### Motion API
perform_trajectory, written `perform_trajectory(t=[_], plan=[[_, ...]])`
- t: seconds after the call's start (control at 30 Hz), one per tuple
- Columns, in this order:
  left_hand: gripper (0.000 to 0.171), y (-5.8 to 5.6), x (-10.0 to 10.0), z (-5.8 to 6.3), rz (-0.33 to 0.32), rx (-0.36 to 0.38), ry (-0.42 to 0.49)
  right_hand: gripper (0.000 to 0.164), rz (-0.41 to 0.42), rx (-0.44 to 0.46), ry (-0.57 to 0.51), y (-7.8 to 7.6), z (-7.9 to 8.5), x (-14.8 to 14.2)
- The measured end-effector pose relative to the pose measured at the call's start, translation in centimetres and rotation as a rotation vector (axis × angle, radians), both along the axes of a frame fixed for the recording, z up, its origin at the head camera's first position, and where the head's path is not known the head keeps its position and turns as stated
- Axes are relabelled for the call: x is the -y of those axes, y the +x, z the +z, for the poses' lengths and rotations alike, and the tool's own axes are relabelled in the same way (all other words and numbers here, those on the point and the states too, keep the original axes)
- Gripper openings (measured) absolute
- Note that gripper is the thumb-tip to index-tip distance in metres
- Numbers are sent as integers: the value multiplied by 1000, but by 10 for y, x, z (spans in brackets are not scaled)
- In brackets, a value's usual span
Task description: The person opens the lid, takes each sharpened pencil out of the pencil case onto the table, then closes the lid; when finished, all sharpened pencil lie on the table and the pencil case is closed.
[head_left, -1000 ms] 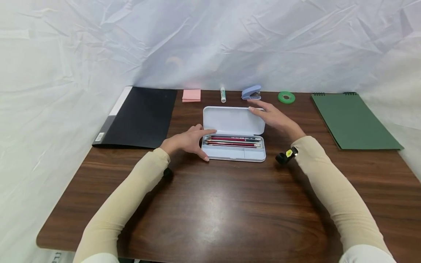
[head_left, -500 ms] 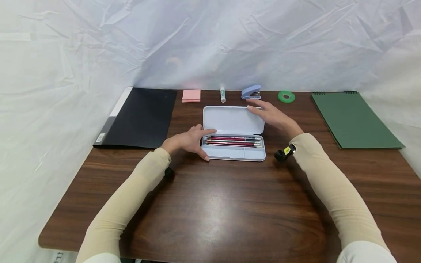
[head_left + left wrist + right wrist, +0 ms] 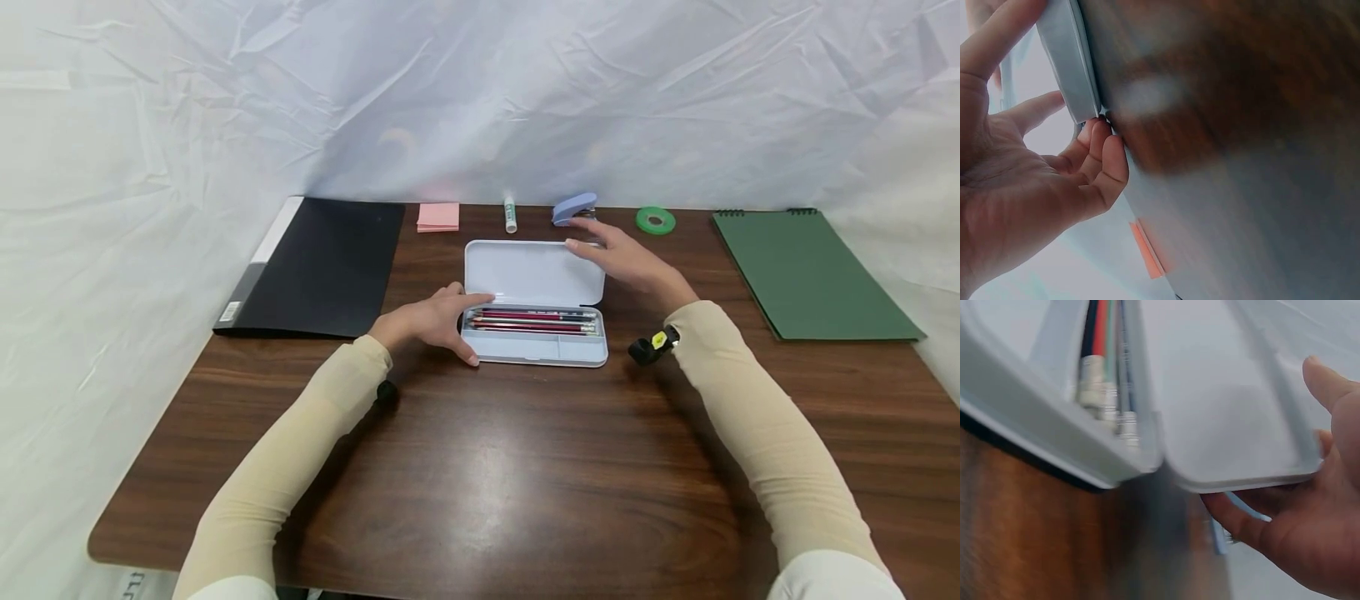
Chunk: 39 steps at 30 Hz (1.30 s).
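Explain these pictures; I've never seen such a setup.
No machine here: a person works barehanded. The wide view is from the head, the close-ups from each wrist. The left hand holds one end of an open, pale rectangular pencil case containing red and dark pencils; the right hand holds its opened pale lid. Also on the dark brown wooden table: a flat black folder, square pink notes, a slim white tube, a lilac stapler, a green tape ring and a green spiral-bound pad.

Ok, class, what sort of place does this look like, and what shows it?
Probably a desk workspace, perhaps screened off for recording: a wood-grain table bears an open pencil case and a black folder, with wrinkled white sheeting behind.
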<state>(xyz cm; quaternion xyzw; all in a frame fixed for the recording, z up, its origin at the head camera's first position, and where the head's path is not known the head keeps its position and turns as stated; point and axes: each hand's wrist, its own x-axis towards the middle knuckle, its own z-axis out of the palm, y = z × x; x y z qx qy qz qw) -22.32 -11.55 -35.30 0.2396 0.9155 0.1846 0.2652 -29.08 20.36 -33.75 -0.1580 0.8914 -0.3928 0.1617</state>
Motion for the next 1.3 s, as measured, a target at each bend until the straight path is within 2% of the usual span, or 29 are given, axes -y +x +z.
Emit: perform_trajectory(t=[0.1,0.27,0.37,0.43,0.57,0.7,0.83,0.97,1.07,1.3], plan=[[106,0,0,0,-1,0,-2,74,14,-89,-2,6,13,-1],[106,0,1,0,-4,3,-11,67,4,-317,-28,25,28,7],[106,0,2,1,-4,2,-13,55,70,-449,-35,36,29,18],[105,0,2,1,-12,-4,-14,47,152,-500,4,43,24,25],[104,0,1,0,-24,-13,-20,38,322,-491,150,53,11,37],[104,-1,0,0,-22,-7,-21,36,407,-473,282,63,1,46],[104,0,0,2,-22,1,-19,30,447,-525,356,68,-5,53],[104,-1,0,3,-17,9,-23,17,486,-583,391,68,-9,59],[105,-2,-1,3,-14,15,-28,12,504,-595,413,67,-10,63],[105,-3,-2,5,-12,30,-48,22,546,-552,478,66,-5,71]])
